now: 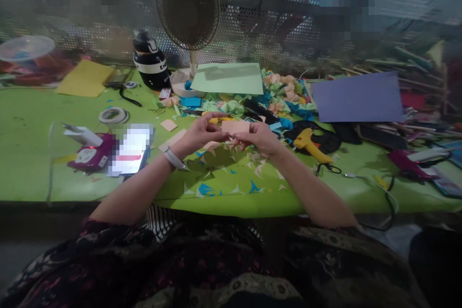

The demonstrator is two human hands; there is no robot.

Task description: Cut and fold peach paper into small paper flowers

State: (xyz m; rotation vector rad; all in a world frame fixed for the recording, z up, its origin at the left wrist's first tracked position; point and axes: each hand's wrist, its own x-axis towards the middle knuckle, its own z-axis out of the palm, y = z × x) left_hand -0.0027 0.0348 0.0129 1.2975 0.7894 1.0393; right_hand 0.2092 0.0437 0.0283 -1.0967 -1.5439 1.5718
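A small peach piece of paper [236,127] is held up between both hands above the green table. My left hand [202,134] pinches its left side, fingers closed. On the paper's right and lower edge, my right hand [260,138] has its thumb and fingers closed. Below the hands, small peach and blue paper scraps [206,189] lie scattered. Another peach paper square [168,125] rests left of my left hand. Black-handled scissors [260,110] seem to lie just beyond my hands, partly among paper pieces.
A yellow glue gun [312,145] lies to the right, near a purple sheet [357,97]. Toward the back stand a fan [187,5] and a black bottle [151,65], beside a pale green sheet [229,78]. A lit phone [131,149] and tape roll [113,115] are at left.
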